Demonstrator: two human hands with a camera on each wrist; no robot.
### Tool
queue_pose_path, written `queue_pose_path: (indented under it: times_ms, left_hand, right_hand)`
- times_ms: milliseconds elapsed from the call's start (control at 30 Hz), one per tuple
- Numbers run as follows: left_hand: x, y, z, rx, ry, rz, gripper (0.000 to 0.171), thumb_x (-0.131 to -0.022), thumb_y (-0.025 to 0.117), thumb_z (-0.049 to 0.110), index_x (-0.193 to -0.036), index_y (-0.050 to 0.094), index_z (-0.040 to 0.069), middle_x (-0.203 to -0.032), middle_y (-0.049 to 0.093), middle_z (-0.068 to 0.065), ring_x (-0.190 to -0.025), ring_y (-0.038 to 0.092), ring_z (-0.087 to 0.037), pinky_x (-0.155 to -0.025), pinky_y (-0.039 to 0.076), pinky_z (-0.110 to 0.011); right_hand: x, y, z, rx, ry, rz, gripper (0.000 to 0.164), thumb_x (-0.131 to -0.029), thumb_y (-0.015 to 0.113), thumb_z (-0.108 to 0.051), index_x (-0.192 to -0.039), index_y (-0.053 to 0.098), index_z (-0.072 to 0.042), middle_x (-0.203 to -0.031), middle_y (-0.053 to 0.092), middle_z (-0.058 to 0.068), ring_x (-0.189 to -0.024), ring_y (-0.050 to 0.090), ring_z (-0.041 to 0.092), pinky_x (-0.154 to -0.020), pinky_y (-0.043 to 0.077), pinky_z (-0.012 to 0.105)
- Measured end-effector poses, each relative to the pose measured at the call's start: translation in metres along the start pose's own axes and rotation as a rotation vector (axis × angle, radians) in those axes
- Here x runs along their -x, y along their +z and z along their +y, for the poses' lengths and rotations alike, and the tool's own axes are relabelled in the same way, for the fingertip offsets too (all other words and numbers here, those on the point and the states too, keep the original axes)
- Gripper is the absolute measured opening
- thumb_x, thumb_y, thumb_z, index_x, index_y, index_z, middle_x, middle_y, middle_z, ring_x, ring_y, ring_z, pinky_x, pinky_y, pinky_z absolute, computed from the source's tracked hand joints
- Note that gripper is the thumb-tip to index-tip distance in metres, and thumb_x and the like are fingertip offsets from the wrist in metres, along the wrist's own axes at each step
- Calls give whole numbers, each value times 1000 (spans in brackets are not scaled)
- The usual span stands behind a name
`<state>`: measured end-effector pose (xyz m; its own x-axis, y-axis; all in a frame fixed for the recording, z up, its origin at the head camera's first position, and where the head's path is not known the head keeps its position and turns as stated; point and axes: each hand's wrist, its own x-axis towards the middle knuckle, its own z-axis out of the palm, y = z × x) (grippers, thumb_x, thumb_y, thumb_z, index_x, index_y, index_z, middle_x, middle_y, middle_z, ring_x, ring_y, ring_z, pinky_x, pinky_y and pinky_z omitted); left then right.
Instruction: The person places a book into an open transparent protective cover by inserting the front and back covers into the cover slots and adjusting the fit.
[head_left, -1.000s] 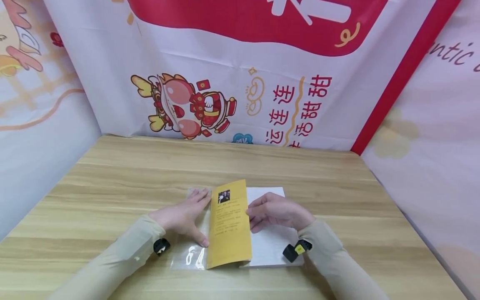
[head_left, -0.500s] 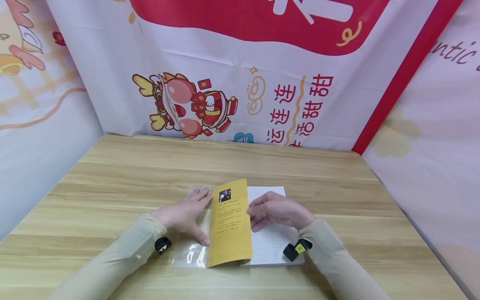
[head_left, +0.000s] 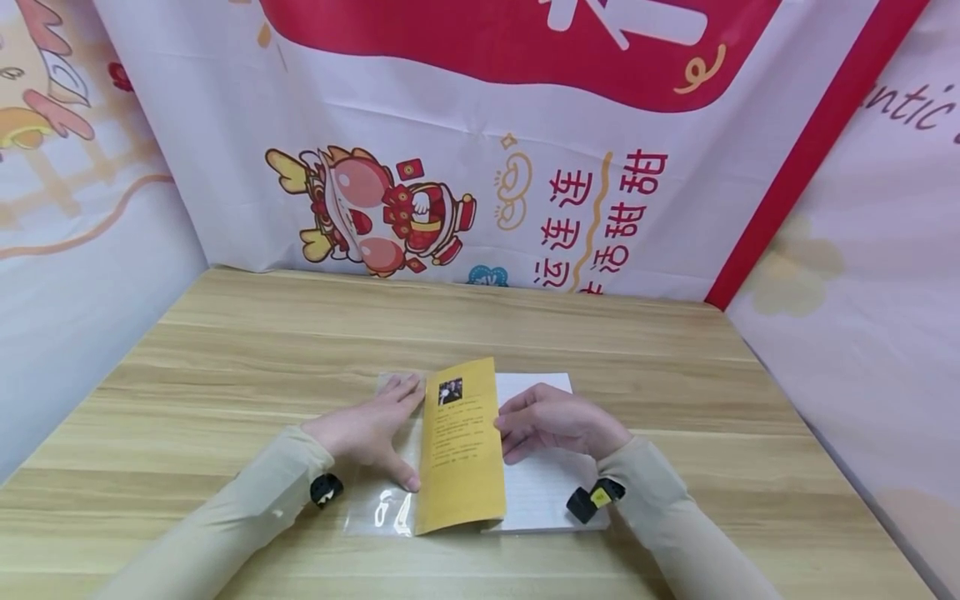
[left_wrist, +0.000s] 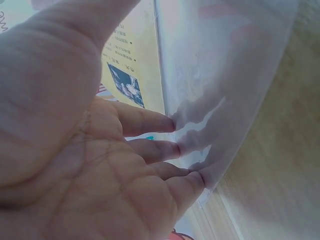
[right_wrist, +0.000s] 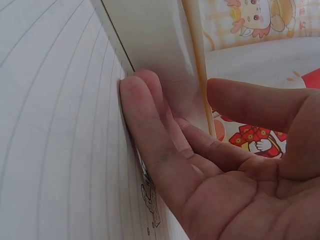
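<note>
Hardly moving since earlier: right hand (head_left: 551, 421) pinching yellow paper flap (head_left: 461, 458), half-turned; spread left hand (head_left: 367, 433) touching clear plastic sheet (head_left: 364, 508).

left sleeve (head_left: 232, 508) and right sleeve (head_left: 670, 510) match from where i sit: pale beige, plain, smooth fabric with a slight sheen. i see creases on the left forearm plus a small whitish glint. both end around the wrist. left hand (head_left: 369, 435) and right hand (head_left: 561, 423) are bare; my wrist feeds show palm creases on each. at the left cuff i've got a small black wrist unit (head_left: 326, 490), rounded, with a little white patch. right side differs: squarish black block (head_left: 581, 505), yellow insert (head_left: 601, 497) next to it, more black beyond. yellow bit's too small for me to read.
</note>
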<state>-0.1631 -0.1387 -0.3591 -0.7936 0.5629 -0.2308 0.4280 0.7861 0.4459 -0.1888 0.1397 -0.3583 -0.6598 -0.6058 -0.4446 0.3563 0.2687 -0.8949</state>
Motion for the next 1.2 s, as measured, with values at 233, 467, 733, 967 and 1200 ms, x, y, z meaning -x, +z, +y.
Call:
queue_pose_path:
  times_ms: [233,467,733,967,1200]
  left_hand:
    - [0,2,0,-17,-6,-6,132,-54,81,58,-148,14,-6,-155,-2,-20,-141,-3,-38,-111,4,-46]
    - [0,3,-2,-14,-6,-12,132,-54,80,59,-148,13,-6,-154,-1,-20,-141,-3,-38,-111,3,-46]
    - [-2,4,-3,-15,-19,-13,134,-53,79,61,-149,12,-4,-155,-2,-18,-141,-4,-36,-111,3,-45]
    - [-2,3,-3,-16,-16,-13,133,-53,80,60,-149,13,-3,-155,-2,-18,-141,-3,-37,-111,4,-46]
    - [-2,2,-4,-21,2,-12,133,-54,80,60,-149,13,-5,-154,-1,-20,-140,-3,-39,-111,4,-47]
  right_hand:
    - [1,1,1,-2,-3,12,26,-92,59,-9,-111,60,9,-102,65,23,-82,66,28,-80,51,46]
    - [1,4,2,6,-12,9,25,-92,60,-9,-110,61,8,-101,65,22,-81,66,28,-80,51,45]
    - [1,4,0,38,-14,26,26,-92,61,-11,-111,62,7,-101,65,20,-82,65,30,-79,52,44]
    - [2,5,-1,45,-13,43,25,-92,62,-11,-110,63,6,-100,66,20,-82,65,29,-79,52,44]
    - [2,6,-1,55,-12,55,25,-92,62,-12,-110,63,6,-100,66,19,-83,65,30,-78,52,44]
